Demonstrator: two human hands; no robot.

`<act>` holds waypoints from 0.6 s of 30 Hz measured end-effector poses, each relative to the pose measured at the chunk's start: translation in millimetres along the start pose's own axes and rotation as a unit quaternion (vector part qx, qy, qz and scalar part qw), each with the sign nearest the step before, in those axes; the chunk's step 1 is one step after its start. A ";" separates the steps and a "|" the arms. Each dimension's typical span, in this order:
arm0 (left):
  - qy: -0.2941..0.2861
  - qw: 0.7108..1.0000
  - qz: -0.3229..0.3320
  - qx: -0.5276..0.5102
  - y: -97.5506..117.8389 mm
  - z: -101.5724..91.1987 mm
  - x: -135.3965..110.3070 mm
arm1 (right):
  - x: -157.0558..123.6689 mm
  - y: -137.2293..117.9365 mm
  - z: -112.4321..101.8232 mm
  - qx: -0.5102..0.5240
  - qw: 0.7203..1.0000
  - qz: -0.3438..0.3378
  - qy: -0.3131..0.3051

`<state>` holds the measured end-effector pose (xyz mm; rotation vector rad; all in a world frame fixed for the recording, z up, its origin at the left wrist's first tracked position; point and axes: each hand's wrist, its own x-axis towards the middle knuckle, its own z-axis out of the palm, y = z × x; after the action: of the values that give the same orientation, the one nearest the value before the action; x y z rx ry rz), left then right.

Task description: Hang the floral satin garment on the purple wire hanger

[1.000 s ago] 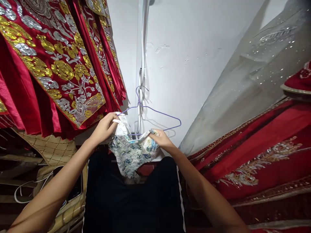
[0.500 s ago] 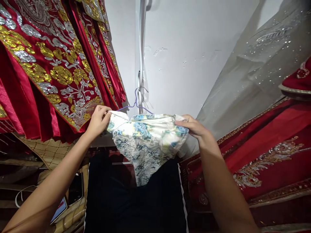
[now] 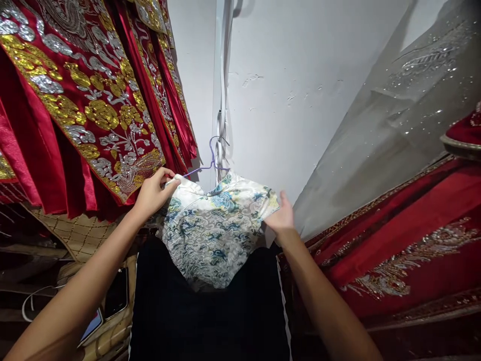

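Note:
A white dress with blue and yellow floral print and a lace-like pattern (image 3: pixel 216 230) hangs in front of me on a thin purple wire hanger (image 3: pixel 213 159). My left hand (image 3: pixel 156 190) pinches the dress at its left shoulder, thumb and fingers closed on the cloth. At the opposite short sleeve, my right hand (image 3: pixel 282 214) is open, a digit stretched upward beside the sleeve edge. Part of that hand is hidden by the sleeve, which rests against it. The lower part of the dress drops out of sight near my black clothing (image 3: pixel 210 321).
Red garments with gold and silver sequins (image 3: pixel 101 115) hang at the left. To the right are a sheer glittery gown (image 3: pixel 361 130) and red beaded cloth (image 3: pixel 391 260). A white pole (image 3: pixel 221 60) stands against the wall. A dark phone (image 3: pixel 117 293) lies at lower left.
My right hand has let go of its pinch on the sleeve and moved left and down, opening. The dress front now spreads flatter and its right shoulder slopes down. My left hand keeps its hold.

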<state>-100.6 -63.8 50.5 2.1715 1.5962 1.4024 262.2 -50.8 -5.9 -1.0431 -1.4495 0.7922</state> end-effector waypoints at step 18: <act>-0.004 0.838 -0.095 -0.538 116.9 55.0 -32.9 | -54.6 -16.9 89.1 -0.340 0.888 -0.293 -0.100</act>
<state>19.8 -119.4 64.5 1.2779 0.6343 1.6158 170.6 -100.2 -25.0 -0.9410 -2.1556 -0.0783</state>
